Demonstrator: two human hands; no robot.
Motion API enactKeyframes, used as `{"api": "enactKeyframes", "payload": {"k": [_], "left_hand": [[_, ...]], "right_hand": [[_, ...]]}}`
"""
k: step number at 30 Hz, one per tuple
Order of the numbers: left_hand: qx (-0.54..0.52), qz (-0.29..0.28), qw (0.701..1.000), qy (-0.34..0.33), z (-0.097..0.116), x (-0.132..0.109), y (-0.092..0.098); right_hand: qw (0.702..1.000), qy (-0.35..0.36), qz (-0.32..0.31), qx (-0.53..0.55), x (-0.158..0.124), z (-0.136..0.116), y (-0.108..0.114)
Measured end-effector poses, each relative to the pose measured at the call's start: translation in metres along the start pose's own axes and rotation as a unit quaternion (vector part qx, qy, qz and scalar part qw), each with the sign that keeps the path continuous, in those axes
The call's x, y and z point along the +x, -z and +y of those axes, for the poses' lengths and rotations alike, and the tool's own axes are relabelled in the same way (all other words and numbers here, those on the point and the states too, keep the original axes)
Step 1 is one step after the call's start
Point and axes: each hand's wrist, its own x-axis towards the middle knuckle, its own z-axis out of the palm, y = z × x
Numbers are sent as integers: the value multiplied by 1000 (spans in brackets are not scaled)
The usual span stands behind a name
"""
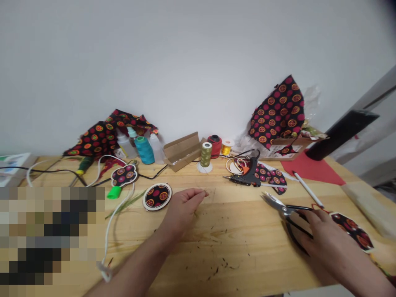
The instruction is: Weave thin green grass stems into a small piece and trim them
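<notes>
My right hand (328,231) lies over the black handles of the scissors (284,209), on the right of the bench (235,222), blades pointing away and to the left. The fingers touch the upper handle, but my hand covers so much that I can't tell whether they grip it. On my left hand (184,210), thumb and forefinger are pinched narrow over the middle of the bench; something fine may sit between the tips, too small to be sure.

Pale marking runs along one scissor blade, and a white label (299,148) is on the cardboard box (309,144) at the back; both are too small for me to read. A white packet (15,163) at the far left shows blue and green print, also illegible.

Just left of my left hand lies a round patterned disc (157,196); a hexagonal piece (352,231) sits partly behind my right. Beyond the scissors, a black glue gun (247,178) stands between me and the box. Olive (206,154), red (215,149) and yellow spools (227,148) line the back, with a teal cone of thread (144,150) further left. A white cord (107,231) trails down the left side, and dark crumbs are scattered before me.
</notes>
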Motion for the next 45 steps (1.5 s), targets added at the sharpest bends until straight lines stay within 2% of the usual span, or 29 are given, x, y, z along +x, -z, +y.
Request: {"api": "enactKeyframes", "payload": {"k": [3, 6, 8, 12, 17, 23, 27, 31, 45], "left_hand": [[1, -8, 1000, -1, 1, -1, 0], [0, -16, 1000, -3, 1, 0, 1], [-3, -23, 1000, -4, 1, 0, 1], [-10, -40, 999, -4, 2, -1, 2], [-16, -48, 999, -7, 7, -4, 2], [-23, -58, 998, -6, 8, -6, 0], [-23, -67, 997, -6, 8, -7, -1], [-23, -72, 997, -8, 8, -7, -1], [-29, -74, 997, -10, 9, -7, -1]], "right_hand": [[983, -1, -56, 175, 1, -26, 16], [912, 34, -171, 370, 3, -66, 29], [883, 58, -207, 417, 7, -90, 33], [862, 97, -246, 432, 18, -115, 35], [838, 103, -310, 437, 30, -122, 36], [844, 85, -261, 462, 34, -135, 42], [846, 86, -290, 439, 39, -140, 43], [827, 100, -327, 447, 46, -138, 42], [803, 95, -336, 483, 45, -134, 28]]}}
